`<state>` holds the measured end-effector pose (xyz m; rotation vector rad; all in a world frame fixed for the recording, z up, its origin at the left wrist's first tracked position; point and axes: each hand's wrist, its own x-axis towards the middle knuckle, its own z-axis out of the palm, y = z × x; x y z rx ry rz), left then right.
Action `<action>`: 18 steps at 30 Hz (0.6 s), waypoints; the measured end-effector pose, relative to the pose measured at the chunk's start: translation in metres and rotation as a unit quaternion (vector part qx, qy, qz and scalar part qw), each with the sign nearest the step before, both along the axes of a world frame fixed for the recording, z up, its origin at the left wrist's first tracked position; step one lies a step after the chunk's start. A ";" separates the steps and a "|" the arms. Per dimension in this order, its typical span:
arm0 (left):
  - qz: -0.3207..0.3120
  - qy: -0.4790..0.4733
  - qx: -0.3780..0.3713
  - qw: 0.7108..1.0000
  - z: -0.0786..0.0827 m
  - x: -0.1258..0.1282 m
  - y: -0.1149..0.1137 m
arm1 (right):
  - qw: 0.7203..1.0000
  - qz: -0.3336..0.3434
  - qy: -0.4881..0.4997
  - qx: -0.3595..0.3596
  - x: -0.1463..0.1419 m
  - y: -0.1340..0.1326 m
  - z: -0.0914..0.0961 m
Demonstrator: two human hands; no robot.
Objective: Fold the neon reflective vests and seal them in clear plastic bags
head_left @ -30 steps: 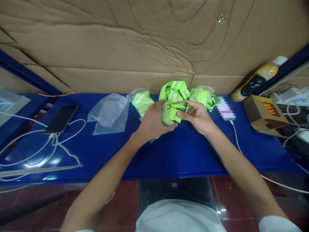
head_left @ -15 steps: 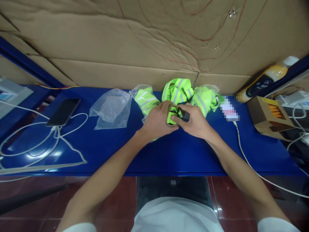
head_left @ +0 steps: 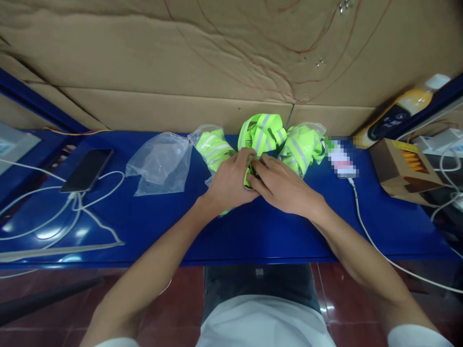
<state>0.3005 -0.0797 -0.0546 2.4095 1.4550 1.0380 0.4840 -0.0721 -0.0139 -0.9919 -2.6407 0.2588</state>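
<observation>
Bright yellow-green strap bundle (head_left: 247, 178), made of soft cloth, just in front of the big loose coil of yellow-green straps with silver-grey stripes (head_left: 262, 132). Held over the shiny blue metal worktop (head_left: 231, 250); hard to tell if touching down on it. Hugged from one side by the left hand (head_left: 230, 182), with fingers curled around and gripping. Covered from the other side by the right hand (head_left: 284, 185), with fingers bent down at the top; too hidden to tell if pinching or only pushing.

Changed over the last second: much less green showing. Was a fat lump beside a spread right thumb and finger; now down to a thin strip between both hands. Probably means pushed in deeper and squeezed smaller.

Seems to face up, towards the right fingers. Too covered to be sure of the long axis; visible strip running roughly towards the coil.

Left of the coil: a clear plastic bag full of striped yellow-green straps (head_left: 213, 144), then a flat, see-through plastic bag (head_left: 164, 166). Right of the coil: another stuffed clear bag (head_left: 300, 147).
</observation>
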 end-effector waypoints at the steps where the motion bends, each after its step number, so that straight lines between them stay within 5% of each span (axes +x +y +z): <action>1: 0.000 -0.004 -0.003 1.000 0.002 -0.001 0.000 | 0.999 0.011 0.026 -0.023 0.000 0.001 -0.001; 6: 0.046 -0.046 0.018 0.998 0.012 -0.005 -0.001 | 0.951 0.042 0.277 -0.132 0.010 0.009 -0.011; 9: 0.054 -0.051 0.024 0.997 0.014 -0.006 -0.001 | 0.919 0.005 0.376 -0.119 0.011 0.010 -0.018; 13: 0.031 -0.057 0.012 0.998 0.012 -0.007 0.000 | 0.920 0.021 0.389 -0.042 0.003 0.007 -0.023; 18: 0.021 -0.094 0.015 0.995 0.017 -0.009 -0.002 | 0.935 0.072 0.347 -0.028 -0.003 0.008 -0.021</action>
